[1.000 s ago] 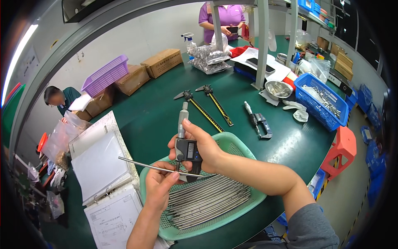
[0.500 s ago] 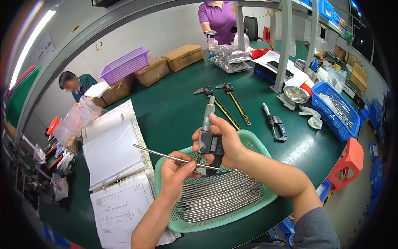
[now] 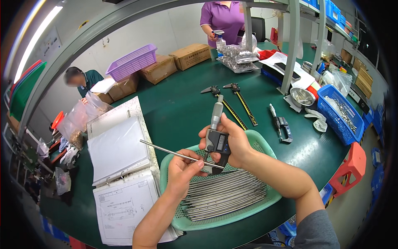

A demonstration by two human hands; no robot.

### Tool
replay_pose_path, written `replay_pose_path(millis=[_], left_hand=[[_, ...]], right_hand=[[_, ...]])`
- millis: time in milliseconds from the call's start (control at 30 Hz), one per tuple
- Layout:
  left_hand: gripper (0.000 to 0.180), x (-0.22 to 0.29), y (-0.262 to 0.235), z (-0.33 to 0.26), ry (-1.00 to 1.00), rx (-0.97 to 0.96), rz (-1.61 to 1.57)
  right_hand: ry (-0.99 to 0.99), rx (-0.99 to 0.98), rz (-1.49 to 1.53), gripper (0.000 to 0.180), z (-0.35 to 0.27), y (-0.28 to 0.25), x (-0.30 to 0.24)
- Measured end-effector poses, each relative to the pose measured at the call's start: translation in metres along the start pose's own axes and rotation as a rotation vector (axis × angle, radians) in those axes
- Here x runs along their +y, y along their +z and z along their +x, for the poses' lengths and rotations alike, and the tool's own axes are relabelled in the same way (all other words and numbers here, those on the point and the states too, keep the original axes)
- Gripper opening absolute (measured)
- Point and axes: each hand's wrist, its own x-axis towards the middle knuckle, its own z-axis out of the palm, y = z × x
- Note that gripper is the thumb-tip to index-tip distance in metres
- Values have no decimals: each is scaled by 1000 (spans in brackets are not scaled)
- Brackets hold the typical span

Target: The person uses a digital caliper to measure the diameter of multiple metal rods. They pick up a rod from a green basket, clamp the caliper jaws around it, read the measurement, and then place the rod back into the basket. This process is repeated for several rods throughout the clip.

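My left hand pinches a thin metal rod, which slants from upper left down to the jaws of a digital micrometer. That micrometer, grey with a dark display body, is gripped by my right hand, its thimble pointing up. The rod's right end lies at the micrometer's frame; whether the faces touch it I cannot tell. Beneath both hands stands a green perforated basket holding several similar metal rods laid side by side.
Two calipers and a second micrometer lie beyond the basket. At left is an open binder with drawings. A blue basket of metal parts and a white glove are at right. Shelf posts rise ahead; a person in purple holds a spray bottle.
The whole view has shifted slightly, moving the scene rightward. My hands keep the same hold on rod and micrometer. The spray bottle by the person in purple now shows clearly.
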Motion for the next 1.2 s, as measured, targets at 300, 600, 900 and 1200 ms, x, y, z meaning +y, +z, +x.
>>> replay_pose_path(millis=[300,600,900,1200], left_hand=[[14,0,-2,1,33,32,14],[24,2,2,-1,-5,16,-26],[22,1,-2,1,38,28,-23],[24,-3,-2,3,43,35,-5]], right_hand=[[34,15,-21,57,1,0,-1],[15,23,-21,58,0,-1,0],[25,-9,3,57,2,-4,-1],[13,28,-36,58,2,-4,-1]])
